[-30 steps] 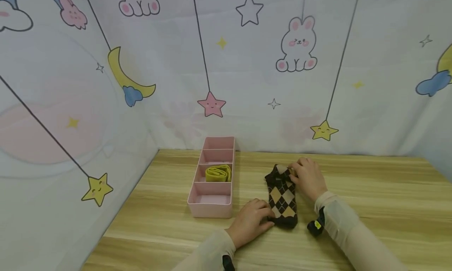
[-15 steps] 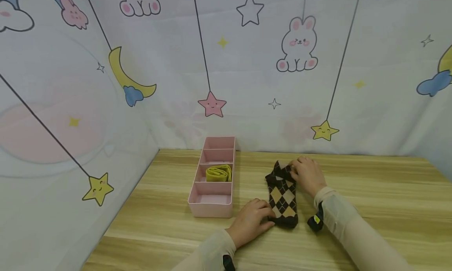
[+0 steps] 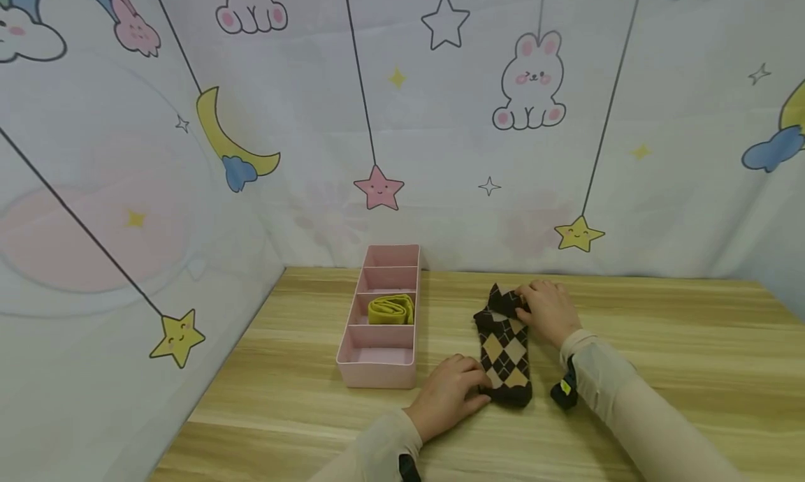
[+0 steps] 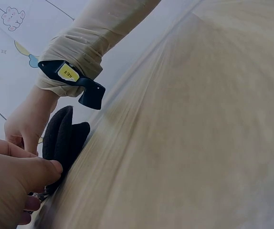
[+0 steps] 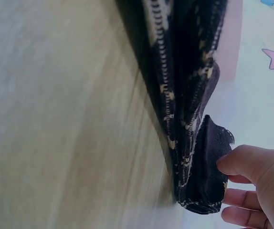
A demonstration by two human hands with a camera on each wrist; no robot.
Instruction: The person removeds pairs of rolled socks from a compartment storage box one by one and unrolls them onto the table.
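A pair of black and tan argyle socks (image 3: 504, 356) lies flat on the table, layered, with the cuff end folded over at the far end. My right hand (image 3: 550, 312) holds that folded cuff (image 5: 213, 164) at its right side; in the right wrist view the thumb lies on it with the fingers behind. At the near end, my left hand (image 3: 448, 396) pinches the left edge by the black toes (image 4: 63, 136). In the left wrist view the thumb rests against the dark layers, which stand slightly apart, and the other fingers are partly hidden.
Left of the socks stands a pink divided box (image 3: 377, 376) with several compartments in a row. A rolled yellow-green cloth item (image 3: 391, 309) sits in one of them. The wooden table (image 3: 679, 342) meets a printed curtain (image 3: 453, 147) at the back.
My right hand has turned the cuff end slightly farther back, and its corner now points up and away. My left hand stays at the toes.
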